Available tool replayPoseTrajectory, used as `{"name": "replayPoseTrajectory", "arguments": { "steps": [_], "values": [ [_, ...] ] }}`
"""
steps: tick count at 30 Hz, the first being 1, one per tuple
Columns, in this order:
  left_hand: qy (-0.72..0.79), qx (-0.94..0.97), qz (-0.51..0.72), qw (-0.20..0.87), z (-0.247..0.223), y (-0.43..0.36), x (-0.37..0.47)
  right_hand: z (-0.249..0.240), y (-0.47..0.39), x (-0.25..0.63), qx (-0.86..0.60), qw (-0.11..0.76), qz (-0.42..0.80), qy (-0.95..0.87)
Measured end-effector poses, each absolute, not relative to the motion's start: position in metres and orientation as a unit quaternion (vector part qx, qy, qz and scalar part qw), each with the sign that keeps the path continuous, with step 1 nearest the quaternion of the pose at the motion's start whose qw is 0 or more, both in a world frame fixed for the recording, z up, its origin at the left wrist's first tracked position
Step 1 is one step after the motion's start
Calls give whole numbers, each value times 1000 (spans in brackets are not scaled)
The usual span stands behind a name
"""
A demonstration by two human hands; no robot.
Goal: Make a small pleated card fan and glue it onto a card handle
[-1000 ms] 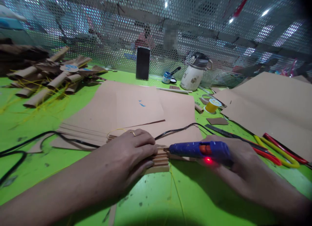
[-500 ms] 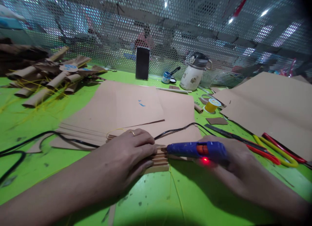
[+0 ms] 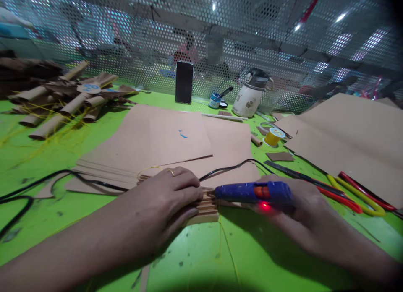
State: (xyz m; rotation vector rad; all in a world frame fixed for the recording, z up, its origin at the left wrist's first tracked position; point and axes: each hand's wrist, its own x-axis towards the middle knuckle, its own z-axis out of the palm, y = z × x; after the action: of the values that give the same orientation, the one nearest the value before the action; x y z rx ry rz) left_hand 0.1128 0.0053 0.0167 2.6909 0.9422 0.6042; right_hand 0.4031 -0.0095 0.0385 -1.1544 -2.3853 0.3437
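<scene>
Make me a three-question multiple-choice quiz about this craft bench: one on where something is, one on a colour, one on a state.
1. Where does the phone stand?
A. Upright by the mesh wall at the back
B. Flat under the left hand
C. On the scissors

2. What colour is the glue gun?
A. Yellow
B. Blue with an orange part
C. White

3. What is the left hand doing?
A. Lifted in the air
B. Holding the flask
C. Pressed flat on the folded cardboard

Answers:
1. A, the dark phone stands on end at the far edge of the table, against the mesh.
2. B, the body in the right hand is blue, with an orange part midway and a red light glowing beneath.
3. C, the palm and fingers lie on the pleated stack, with the gun's nozzle at its edge.
</scene>
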Motion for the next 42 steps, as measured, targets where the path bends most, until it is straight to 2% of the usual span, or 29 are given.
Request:
{"name": "replayPoseTrajectory", "arguments": {
  "steps": [4, 26, 42],
  "values": [
    [326, 921, 170, 126, 17, 7, 112, 39, -9, 407, -424, 229, 119, -868],
    [330, 918, 180, 127, 16, 4, 113, 45, -12, 409, -427, 204, 88, -876],
    [325, 919, 181, 130, 18, 4, 113, 41, -7, 407, -446, 214, 142, -858]
  ]
}}
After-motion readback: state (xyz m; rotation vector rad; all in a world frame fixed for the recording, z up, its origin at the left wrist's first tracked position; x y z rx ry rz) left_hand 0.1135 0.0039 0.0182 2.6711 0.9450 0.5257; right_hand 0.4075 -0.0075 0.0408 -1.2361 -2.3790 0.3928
